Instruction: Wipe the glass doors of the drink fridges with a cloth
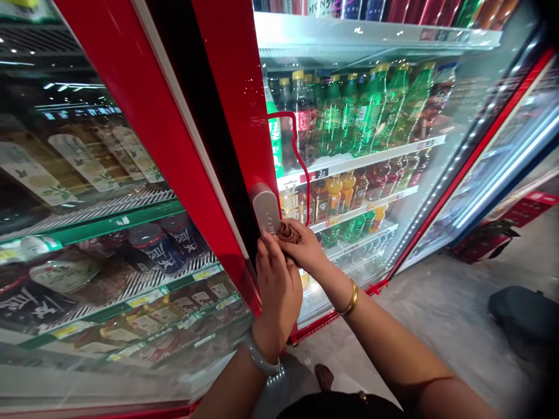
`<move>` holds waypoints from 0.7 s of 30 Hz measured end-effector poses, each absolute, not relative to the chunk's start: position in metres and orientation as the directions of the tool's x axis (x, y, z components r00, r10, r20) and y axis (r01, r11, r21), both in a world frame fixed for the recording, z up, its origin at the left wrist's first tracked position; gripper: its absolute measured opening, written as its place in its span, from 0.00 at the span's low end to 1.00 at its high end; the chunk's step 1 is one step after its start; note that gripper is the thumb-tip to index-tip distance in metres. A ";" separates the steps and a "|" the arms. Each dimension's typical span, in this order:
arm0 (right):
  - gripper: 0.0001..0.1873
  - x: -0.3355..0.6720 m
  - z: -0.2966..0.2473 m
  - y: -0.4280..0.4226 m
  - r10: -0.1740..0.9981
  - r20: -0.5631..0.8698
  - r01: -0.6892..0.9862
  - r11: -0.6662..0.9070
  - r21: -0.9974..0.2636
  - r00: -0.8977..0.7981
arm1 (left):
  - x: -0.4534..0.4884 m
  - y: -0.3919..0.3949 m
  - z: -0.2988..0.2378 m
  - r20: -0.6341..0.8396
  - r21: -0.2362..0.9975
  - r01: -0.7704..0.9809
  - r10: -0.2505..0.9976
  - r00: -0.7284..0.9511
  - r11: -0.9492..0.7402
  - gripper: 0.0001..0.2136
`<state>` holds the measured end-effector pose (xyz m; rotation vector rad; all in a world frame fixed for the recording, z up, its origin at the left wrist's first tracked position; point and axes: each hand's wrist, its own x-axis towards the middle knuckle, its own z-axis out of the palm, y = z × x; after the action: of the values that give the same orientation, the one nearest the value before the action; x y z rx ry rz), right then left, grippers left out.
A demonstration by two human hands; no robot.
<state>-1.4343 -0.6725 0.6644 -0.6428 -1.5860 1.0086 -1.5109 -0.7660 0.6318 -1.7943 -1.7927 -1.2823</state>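
My right hand point(308, 250) is closed on a small brown cloth point(289, 232) and presses it against the grey handle plate point(266, 210) on the red fridge door frame point(236, 116). Just below the handle, my left hand point(277, 291) lies with its fingers together against the red frame, touching my right hand. A pale bangle circles my left wrist and a gold bangle my right wrist.
The glass door point(371, 145) on the right shows shelves of green and dark drink bottles. Another fridge door point(87, 203) on the left shows cans and packaged drinks. Red crates point(524, 215) and a dark bag point(524, 314) sit on the grey floor at right.
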 end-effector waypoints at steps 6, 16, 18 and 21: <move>0.15 -1.425 0.665 -0.685 0.848 0.493 -0.044 0.495 -0.868 -0.196 | -1.524 -0.772 0.632 0.730 0.462 0.837 0.662 -0.170 -0.294 0.36; 0.21 -1.428 0.668 -0.694 0.890 0.443 -0.154 0.426 -0.891 -0.104 | -1.517 -0.773 0.641 0.732 0.529 0.790 0.638 -0.240 -0.309 0.38; 0.23 -1.434 0.682 -0.688 0.879 0.437 -0.184 0.406 -0.895 -0.188 | -1.514 -0.772 0.644 0.726 0.551 0.777 0.634 -0.266 -0.305 0.39; 0.24 -1.439 0.698 -0.688 0.867 0.420 -0.218 0.370 -0.903 -0.267 | -1.509 -0.776 0.648 0.708 0.593 0.748 0.636 -0.307 -0.299 0.39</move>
<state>-1.4385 -0.6876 0.6978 -0.6187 -1.4747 1.1781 -1.5094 -0.7760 0.6478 -1.7851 -1.7961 -1.6828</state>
